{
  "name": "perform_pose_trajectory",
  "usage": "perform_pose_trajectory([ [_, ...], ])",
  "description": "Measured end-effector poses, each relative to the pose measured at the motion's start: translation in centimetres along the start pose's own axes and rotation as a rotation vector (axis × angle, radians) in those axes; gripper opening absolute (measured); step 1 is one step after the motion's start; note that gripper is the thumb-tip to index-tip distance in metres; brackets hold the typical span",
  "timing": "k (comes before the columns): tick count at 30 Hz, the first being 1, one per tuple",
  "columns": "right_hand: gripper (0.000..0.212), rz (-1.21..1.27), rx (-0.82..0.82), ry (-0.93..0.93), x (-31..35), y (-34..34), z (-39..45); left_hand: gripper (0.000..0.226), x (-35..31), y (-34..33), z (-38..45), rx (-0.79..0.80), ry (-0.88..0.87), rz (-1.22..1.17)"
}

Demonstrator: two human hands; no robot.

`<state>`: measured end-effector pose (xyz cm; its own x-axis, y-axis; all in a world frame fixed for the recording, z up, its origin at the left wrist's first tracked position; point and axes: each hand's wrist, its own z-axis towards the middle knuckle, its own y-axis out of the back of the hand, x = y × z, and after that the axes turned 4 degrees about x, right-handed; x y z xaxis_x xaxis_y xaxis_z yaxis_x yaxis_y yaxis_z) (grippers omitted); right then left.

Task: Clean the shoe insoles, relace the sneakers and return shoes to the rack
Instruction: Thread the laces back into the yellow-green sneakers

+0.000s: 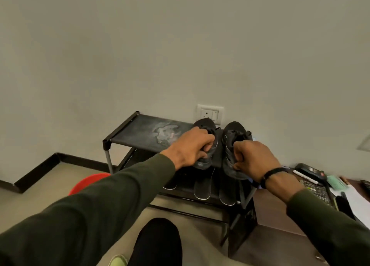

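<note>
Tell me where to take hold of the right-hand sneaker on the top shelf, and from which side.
Grip the heel collar of the right sneaker, coming from the near side. Its toe points at the wall and the opening faces you, so fingers can hook inside the rim, much as the right hand does. The left hand holds the other sneaker similarly.

i count two black sneakers (206,143) (233,145) at centre frame, one in each of my two hands (192,145) (254,159), three insoles (202,187) lower centre, one rack (140,131).
</note>
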<state>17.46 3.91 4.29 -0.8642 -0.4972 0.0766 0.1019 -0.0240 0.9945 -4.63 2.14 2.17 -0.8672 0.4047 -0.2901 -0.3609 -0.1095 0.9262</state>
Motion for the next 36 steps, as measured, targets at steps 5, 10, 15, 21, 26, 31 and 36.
perform_pose_trajectory([
  [5,0.026,-0.018,-0.026,-0.076,-0.4,-1.3,2.0,0.033,1.7,-1.1,-0.2,-0.090,-0.050,0.010],
  [10,0.020,-0.140,-0.111,-0.112,3.5,-0.1,0.9,0.032,2.9,-1.1,-3.9,-0.173,-0.082,0.076],
  [15,0.024,-0.016,-0.052,0.168,13.7,-1.9,-0.5,0.029,6.1,-2.8,-13.7,-0.172,0.032,-0.043],
  [21,0.028,0.070,0.589,0.370,27.5,-18.3,-1.6,0.036,13.0,-12.3,-30.9,0.359,0.821,-0.346],
  [26,0.045,-0.001,1.353,0.351,34.9,-32.6,-5.0,0.053,11.9,-22.1,-43.1,0.805,1.166,-0.534],
  [31,0.020,-0.131,1.451,0.455,35.8,-38.6,-6.8,0.070,8.9,-29.7,-47.9,0.871,1.223,-0.681],
  [36,0.034,-0.243,1.568,0.474,35.2,-41.4,-8.3,0.076,7.5,-33.7,-47.5,0.956,1.268,-0.660],
])
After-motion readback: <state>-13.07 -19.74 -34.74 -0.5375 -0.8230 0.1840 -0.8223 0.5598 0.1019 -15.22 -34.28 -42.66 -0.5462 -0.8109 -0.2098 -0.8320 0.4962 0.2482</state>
